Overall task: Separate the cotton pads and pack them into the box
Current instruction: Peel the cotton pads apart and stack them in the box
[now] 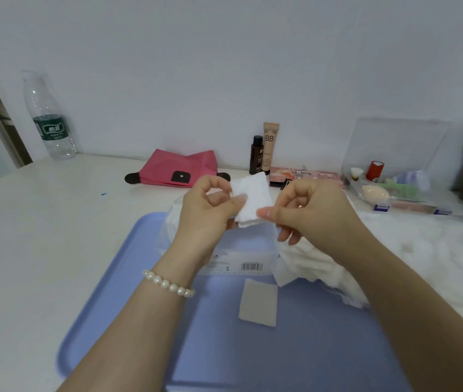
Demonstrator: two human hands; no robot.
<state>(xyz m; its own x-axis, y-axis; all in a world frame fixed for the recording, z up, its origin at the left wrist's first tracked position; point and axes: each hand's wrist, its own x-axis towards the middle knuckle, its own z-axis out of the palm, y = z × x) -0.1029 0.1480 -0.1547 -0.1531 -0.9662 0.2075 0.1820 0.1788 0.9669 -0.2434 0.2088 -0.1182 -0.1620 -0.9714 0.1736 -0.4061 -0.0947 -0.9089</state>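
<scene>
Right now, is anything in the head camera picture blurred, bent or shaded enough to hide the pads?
Head view: soft, even light, no glare; the white square cotton pad pinched by left hand and right hand is sharp; the single pad lying on the pale blue plastic tray looks grey in the arms' shadow; edges smear, wide-angle bends the clear water bottle.

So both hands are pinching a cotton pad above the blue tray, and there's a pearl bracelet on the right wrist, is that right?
Not quite: the pearl bracelet is on the left wrist, not the right. The rest holds in the head view: the left hand and right hand both pinch a cotton pad above the blue tray.
</scene>
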